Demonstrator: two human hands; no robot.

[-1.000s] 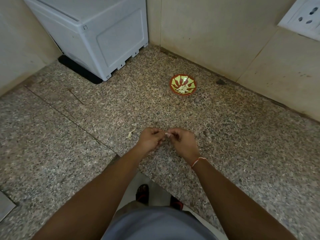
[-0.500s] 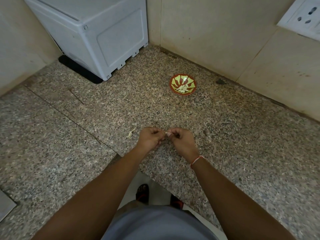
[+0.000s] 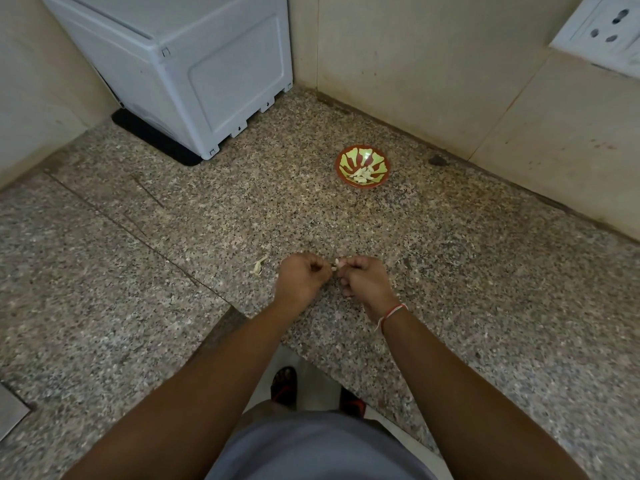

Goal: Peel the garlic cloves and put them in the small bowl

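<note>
My left hand (image 3: 300, 280) and my right hand (image 3: 363, 282) meet over the speckled granite counter, fingers curled. Between their fingertips they pinch a small pale garlic clove (image 3: 336, 263), mostly hidden by the fingers. The small bowl (image 3: 362, 165), red with a green pattern, stands farther back and a little to the right, holding several peeled cloves. A scrap of garlic skin (image 3: 259, 265) lies on the counter just left of my left hand.
A white appliance (image 3: 194, 67) fills the back left corner. Tiled walls close the back and the right, with a socket plate (image 3: 602, 32) at the top right. The counter's inner corner edge (image 3: 239, 315) runs under my forearms; sandalled feet show below.
Both hands stay together in nearly the same spot, working the clove with small finger movements. The bowl and the skin scrap have not moved.
</note>
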